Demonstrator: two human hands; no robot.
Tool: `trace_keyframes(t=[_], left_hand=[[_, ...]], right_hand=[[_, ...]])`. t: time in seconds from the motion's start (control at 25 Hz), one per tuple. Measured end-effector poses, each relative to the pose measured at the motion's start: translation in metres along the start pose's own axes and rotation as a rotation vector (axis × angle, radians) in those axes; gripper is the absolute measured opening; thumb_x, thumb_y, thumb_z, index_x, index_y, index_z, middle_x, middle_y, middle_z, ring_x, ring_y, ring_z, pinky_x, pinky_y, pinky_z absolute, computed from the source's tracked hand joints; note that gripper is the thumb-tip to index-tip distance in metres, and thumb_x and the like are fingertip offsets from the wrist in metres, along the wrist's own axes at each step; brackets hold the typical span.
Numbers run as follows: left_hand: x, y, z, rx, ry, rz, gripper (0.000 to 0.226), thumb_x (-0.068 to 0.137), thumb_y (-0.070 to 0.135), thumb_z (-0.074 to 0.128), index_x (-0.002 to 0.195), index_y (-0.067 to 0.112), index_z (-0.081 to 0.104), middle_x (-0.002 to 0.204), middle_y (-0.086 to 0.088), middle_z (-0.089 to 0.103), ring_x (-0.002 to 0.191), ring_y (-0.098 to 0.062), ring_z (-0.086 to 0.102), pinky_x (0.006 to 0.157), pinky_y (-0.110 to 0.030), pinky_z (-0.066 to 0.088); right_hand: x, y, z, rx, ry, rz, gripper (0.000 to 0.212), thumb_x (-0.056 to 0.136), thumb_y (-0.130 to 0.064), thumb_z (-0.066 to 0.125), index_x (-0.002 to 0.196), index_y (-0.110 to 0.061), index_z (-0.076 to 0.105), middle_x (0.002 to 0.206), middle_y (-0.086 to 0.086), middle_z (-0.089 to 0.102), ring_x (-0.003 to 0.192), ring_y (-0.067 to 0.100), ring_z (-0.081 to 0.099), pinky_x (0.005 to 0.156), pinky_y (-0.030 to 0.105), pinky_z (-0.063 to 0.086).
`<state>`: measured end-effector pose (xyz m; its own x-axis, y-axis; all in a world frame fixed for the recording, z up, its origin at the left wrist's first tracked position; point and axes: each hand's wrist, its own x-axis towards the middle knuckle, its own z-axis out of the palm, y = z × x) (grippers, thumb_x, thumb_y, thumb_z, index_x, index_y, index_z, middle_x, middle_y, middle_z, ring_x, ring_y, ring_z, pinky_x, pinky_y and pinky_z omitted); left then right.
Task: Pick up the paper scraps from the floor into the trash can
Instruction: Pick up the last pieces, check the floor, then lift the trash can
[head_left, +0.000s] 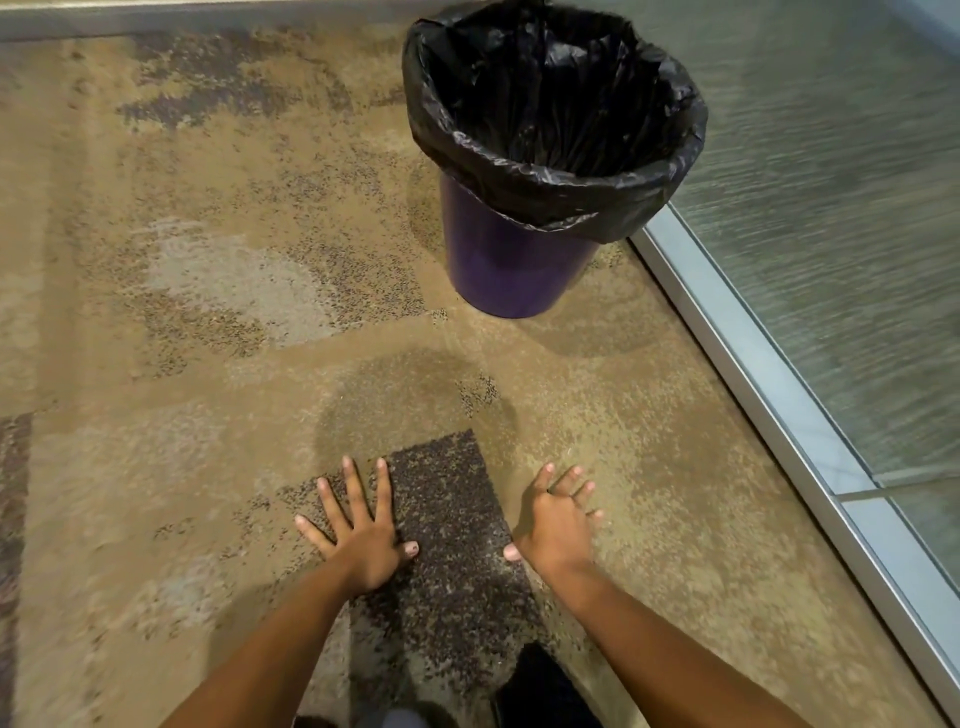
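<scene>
Hands out front: left hand (362, 543) splayed, fingers straight, holding nothing; right hand (553, 529) likewise spread and empty, both low over the floor (208, 364). Purple trash can (498, 262), black liner (571, 205), stands ahead beside the glass wall (831, 208).

The round purple plastic trash can (498, 270) at the far right has a smooth, slightly glossy wall. The black plastic liner bag (566, 202) folded over its rim is thin, crinkled film with shiny highlights along its creases. The tan and brown mottled carpet floor (208, 322) is matt, short-piled and rough-grained, with a darker speckled rectangular patch (447, 519) of the same rough pile in the near middle; along the right, a silver metal frame strip (753, 400) looks smooth with a dull satin sheen, and the grey-green glass panel (831, 208) to its right is rippled and semi-glossy.
</scene>
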<state>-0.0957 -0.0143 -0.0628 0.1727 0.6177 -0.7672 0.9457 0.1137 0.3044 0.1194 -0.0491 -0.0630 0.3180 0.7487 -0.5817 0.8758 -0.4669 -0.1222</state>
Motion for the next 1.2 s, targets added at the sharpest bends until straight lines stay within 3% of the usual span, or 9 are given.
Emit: trace_keyframes(t=[0.24, 0.48, 0.56, 0.64, 0.8, 0.88, 1.0, 1.12, 1.2], left_hand=[[-0.002, -0.003, 0.004, -0.013, 0.041, 0.046, 0.105, 0.091, 0.046, 0.051, 0.128, 0.033, -0.047, 0.119, -0.004, -0.067, 0.112, -0.040, -0.056, 0.093, -0.069, -0.026], [-0.007, -0.015, 0.005, 0.037, 0.057, 0.178, 0.137, 0.063, 0.069, 0.068, 0.125, 0.032, -0.048, 0.123, -0.006, -0.065, 0.113, -0.042, -0.056, 0.073, -0.057, -0.038], [-0.010, -0.019, 0.011, 0.047, 0.095, 0.184, 0.133, 0.065, 0.067, 0.067, 0.129, 0.032, -0.044, 0.130, -0.005, -0.061, 0.118, -0.040, -0.052, 0.083, -0.059, -0.035], [-0.014, -0.023, 0.028, 0.037, 0.176, 0.163, 0.115, 0.078, 0.063, 0.056, 0.136, 0.028, -0.037, 0.138, -0.003, -0.054, 0.127, -0.037, -0.046, 0.094, -0.059, -0.029], [-0.044, -0.034, 0.081, 0.053, 0.291, 0.178, 0.081, 0.097, 0.041, 0.036, 0.144, 0.019, -0.027, 0.148, 0.001, -0.040, 0.135, -0.029, -0.036, 0.109, -0.062, -0.015], [-0.060, -0.045, 0.100, 0.078, 0.279, 0.197, 0.089, 0.094, 0.041, 0.044, 0.144, 0.016, -0.025, 0.150, 0.001, -0.035, 0.136, -0.026, -0.034, 0.110, -0.056, -0.014], [-0.074, -0.055, 0.109, 0.102, 0.269, 0.185, 0.104, 0.086, 0.047, 0.055, 0.145, 0.015, -0.024, 0.150, 0.001, -0.034, 0.135, -0.022, -0.033, 0.107, -0.048, -0.017], [-0.074, -0.049, 0.109, 0.078, 0.288, 0.164, 0.108, 0.083, 0.041, 0.062, 0.146, 0.014, -0.021, 0.153, 0.000, -0.029, 0.136, -0.022, -0.031, 0.110, -0.052, -0.013], [-0.074, -0.044, 0.103, 0.096, 0.264, 0.124, 0.107, 0.083, 0.039, 0.062, 0.146, 0.013, -0.021, 0.154, -0.001, -0.028, 0.137, -0.023, -0.029, 0.113, -0.054, -0.009]], right_hand=[[-0.001, 0.003, 0.004, -0.033, 0.067, -0.013, 0.099, 0.081, -0.021, 0.071, 0.148, -0.003, 0.000, 0.150, 0.035, -0.007, 0.136, 0.057, 0.003, 0.109, 0.065, 0.022], [-0.003, 0.003, 0.008, -0.080, 0.086, -0.004, 0.111, 0.074, -0.037, 0.076, 0.149, -0.007, 0.000, 0.153, 0.030, -0.004, 0.139, 0.052, 0.006, 0.109, 0.062, 0.024], [-0.005, 0.003, 0.008, -0.088, 0.086, 0.004, 0.117, 0.070, -0.042, 0.077, 0.149, -0.007, -0.001, 0.153, 0.030, -0.004, 0.140, 0.051, 0.006, 0.110, 0.061, 0.023], [-0.010, 0.002, 0.010, -0.093, 0.099, 0.001, 0.117, 0.069, -0.044, 0.076, 0.149, -0.009, -0.001, 0.153, 0.028, -0.002, 0.141, 0.049, 0.007, 0.111, 0.058, 0.024], [-0.035, 0.007, 0.027, -0.176, 0.177, -0.066, 0.095, 0.082, -0.028, 0.067, 0.150, -0.015, 0.002, 0.156, 0.022, 0.001, 0.142, 0.044, 0.012, 0.108, 0.054, 0.035], [-0.042, 0.009, 0.034, -0.170, 0.183, -0.089, 0.088, 0.087, -0.018, 0.062, 0.150, -0.014, 0.000, 0.156, 0.019, -0.004, 0.143, 0.041, 0.009, 0.110, 0.051, 0.034], [-0.056, 0.010, 0.043, -0.117, 0.109, -0.120, 0.086, 0.088, -0.023, 0.059, 0.148, -0.008, -0.002, 0.153, 0.017, -0.009, 0.145, 0.035, 0.003, 0.114, 0.046, 0.026], [-0.081, 0.014, 0.055, -0.161, 0.024, -0.134, 0.095, 0.085, -0.023, 0.065, 0.147, -0.003, -0.004, 0.155, 0.017, -0.007, 0.145, 0.033, 0.000, 0.119, 0.041, 0.014], [-0.086, 0.014, 0.057, -0.140, -0.021, -0.140, 0.096, 0.086, -0.023, 0.065, 0.148, -0.001, -0.005, 0.156, 0.019, -0.007, 0.145, 0.035, -0.001, 0.119, 0.038, 0.015]])
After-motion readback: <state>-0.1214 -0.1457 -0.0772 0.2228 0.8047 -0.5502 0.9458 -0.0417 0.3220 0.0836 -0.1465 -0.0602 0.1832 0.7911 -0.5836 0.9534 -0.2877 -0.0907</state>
